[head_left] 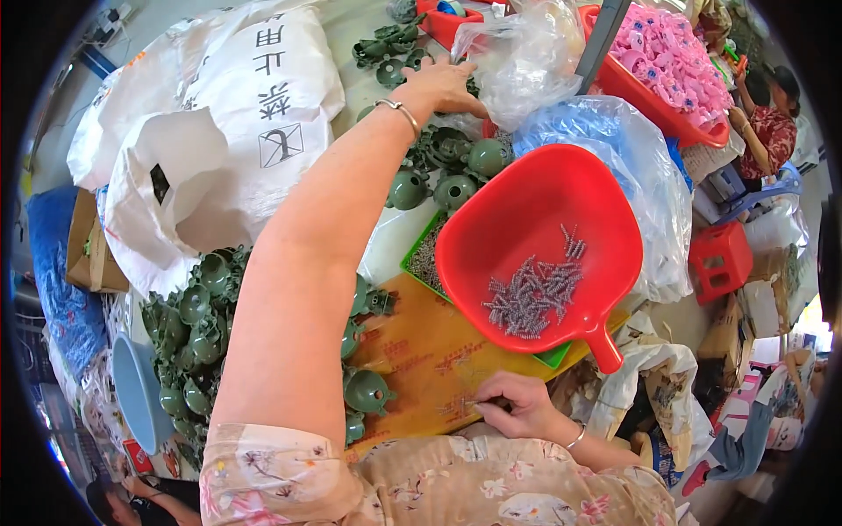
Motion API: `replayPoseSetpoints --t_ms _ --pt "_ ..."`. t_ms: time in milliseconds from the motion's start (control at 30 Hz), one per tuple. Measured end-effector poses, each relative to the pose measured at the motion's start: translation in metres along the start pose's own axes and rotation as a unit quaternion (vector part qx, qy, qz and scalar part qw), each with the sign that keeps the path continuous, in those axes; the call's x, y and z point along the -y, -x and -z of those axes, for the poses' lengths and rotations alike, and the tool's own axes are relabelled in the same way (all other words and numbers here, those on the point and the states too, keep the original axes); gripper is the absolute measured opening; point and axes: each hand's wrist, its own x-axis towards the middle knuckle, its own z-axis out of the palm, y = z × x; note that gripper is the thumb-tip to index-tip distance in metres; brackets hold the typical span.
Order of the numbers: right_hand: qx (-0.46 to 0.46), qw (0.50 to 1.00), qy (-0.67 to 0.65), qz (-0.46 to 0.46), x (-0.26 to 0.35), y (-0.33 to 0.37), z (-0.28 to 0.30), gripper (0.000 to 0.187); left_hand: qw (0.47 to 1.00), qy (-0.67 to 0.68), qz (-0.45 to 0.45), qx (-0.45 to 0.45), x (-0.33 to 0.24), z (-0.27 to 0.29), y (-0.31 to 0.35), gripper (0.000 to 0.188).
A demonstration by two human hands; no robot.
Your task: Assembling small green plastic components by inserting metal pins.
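My left hand (438,88) reaches far across the table, fingers spread, over dark green plastic parts (456,188) with rounded cups. It is beside a crumpled clear plastic bag (531,61), and I see nothing held in it. Close to my body, my right hand (519,405) is closed in a pinch; what it may hold is too small or hidden to make out. A few thin metal springs (456,406) lie by its fingertips on the yellow-brown sheet (408,351). Above it, a red scoop-shaped tray (535,202) holds a pile of small metal springs (535,298).
The red tray rests over a green bin (425,254) of tiny parts. More green pieces (197,333) heap at left, near a white woven sack (254,79). At right are a blue-tinted plastic bag (605,158) and a red basin of pink pieces (671,70). Other people sit nearby.
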Motion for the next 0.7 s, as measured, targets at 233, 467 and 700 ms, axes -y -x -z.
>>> replayPoseSetpoints --t_ms 233,467,700 --pt "-0.024 0.999 -0.004 0.023 -0.005 0.0 -0.001 0.015 0.982 0.064 -0.148 -0.094 0.042 -0.018 -0.008 0.065" --pt "-0.038 0.999 0.022 0.001 -0.002 0.001 -0.002 0.015 0.978 0.053 -0.18 -0.096 0.073 0.001 0.069 0.092" --pt "-0.044 0.998 0.042 -0.009 0.0 -0.002 -0.005 0.015 0.983 -0.098 -0.15 0.04 0.077 0.026 0.149 0.069"
